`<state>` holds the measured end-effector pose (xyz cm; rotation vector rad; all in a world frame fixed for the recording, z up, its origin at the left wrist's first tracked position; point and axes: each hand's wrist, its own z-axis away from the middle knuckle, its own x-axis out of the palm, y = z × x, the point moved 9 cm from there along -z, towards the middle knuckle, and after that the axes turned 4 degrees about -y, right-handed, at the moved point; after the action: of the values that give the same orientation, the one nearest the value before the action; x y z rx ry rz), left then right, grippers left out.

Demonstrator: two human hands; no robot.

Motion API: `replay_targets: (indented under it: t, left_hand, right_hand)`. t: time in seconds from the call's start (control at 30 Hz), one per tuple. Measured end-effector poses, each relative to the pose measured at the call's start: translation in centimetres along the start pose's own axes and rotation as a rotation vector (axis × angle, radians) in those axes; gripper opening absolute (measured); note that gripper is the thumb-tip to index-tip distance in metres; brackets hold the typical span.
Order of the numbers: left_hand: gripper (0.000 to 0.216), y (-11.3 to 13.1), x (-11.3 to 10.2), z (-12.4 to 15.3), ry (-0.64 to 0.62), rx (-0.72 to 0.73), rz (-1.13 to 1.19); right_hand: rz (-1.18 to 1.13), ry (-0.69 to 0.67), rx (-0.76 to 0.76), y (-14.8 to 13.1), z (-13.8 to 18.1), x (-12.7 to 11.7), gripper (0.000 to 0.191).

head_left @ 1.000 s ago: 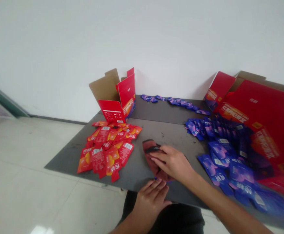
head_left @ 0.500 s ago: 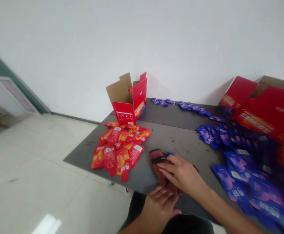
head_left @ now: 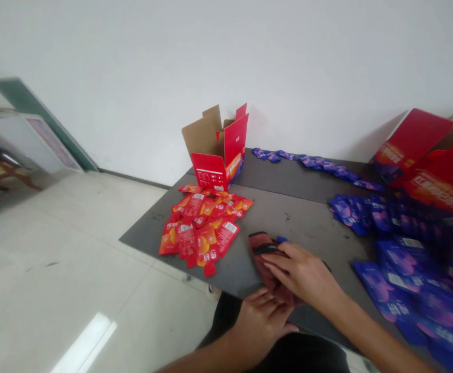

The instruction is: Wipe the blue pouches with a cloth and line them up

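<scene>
A reddish-brown cloth pouch (head_left: 263,241) with black trim lies near the table's front edge. My right hand (head_left: 304,272) is closed on its upper part, fingers bent at the black-trimmed edge. My left hand (head_left: 263,318) grips the pouch's near end at the table edge, its fingers curled over the cloth. A small blue piece (head_left: 281,239) shows just beyond the right fingers; whether it is inside the pouch or behind it I cannot tell. To the left lies a pile of red-orange sachets (head_left: 205,228).
Behind the red sachets stands an open red carton (head_left: 236,147). A bigger red carton (head_left: 444,171) is at the right, with many blue-purple sachets (head_left: 409,274) before it. A row of blue sachets (head_left: 323,165) lines the back of the dark table (head_left: 284,207), against the wall.
The camera has turned slightly left, so everything appears farther right. Both hands keep hold of the pouch, with little visible change in their grip.
</scene>
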<state>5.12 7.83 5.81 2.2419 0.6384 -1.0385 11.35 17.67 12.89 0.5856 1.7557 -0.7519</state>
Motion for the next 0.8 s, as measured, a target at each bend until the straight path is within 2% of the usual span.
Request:
replay_targets:
  t: [0.07,0.13,0.23,0.3,0.37,0.43,0.5,0.6,0.7,0.73,0.8]
  left_hand:
    - [0.035,0.0,-0.3,0.0,0.011,-0.01,0.021]
    - [0.037,0.3,-1.0,-0.1,0.07,0.015,0.013]
    - [0.038,0.4,-1.8,-0.1,0.132,0.035,0.005]
    - [0.038,0.5,-1.9,-0.1,0.131,0.031,0.012]
    - [0.037,0.5,-1.8,-0.1,0.121,0.023,0.021]
    - [0.036,0.3,-1.6,-0.1,0.087,-0.002,0.038]
    - [0.036,0.1,-1.4,-0.1,0.054,-0.022,0.046]
    - [0.036,0.5,-1.9,-0.3,0.064,0.024,0.027]
    - [0.034,0.7,-2.4,-0.4,0.092,0.063,0.004]
    - [0.035,0.7,-2.4,-0.5,0.1,0.064,0.002]
    - [0.035,0.7,-2.5,-0.4,0.114,0.067,0.001]
  right_hand:
    - [-0.025,-0.086,0.012,0.2,-0.3,1.8,0.023]
    - [-0.023,-0.111,0.099,2.5,-1.7,2.2,0.025]
    - [0.085,-0.061,0.219,5.9,-3.7,0.3,0.028]
    - [0.102,0.011,0.219,5.6,-3.7,-1.4,0.03]
    - [0.066,0.043,0.162,3.3,-2.5,-1.9,0.03]
    - [0.028,-0.017,0.081,0.7,-1.1,-0.7,0.029]
    - [-0.006,-0.1,0.043,-0.3,-0.3,1.2,0.025]
    - [-0.017,-0.123,0.141,2.6,-1.2,2.2,0.025]
    - [0.074,-0.074,0.275,6.2,-2.9,0.5,0.029]
    - [0.091,-0.039,0.288,6.4,-3.1,-0.4,0.03]
    - [0.075,0.031,0.258,5.1,-2.6,-1.7,0.031]
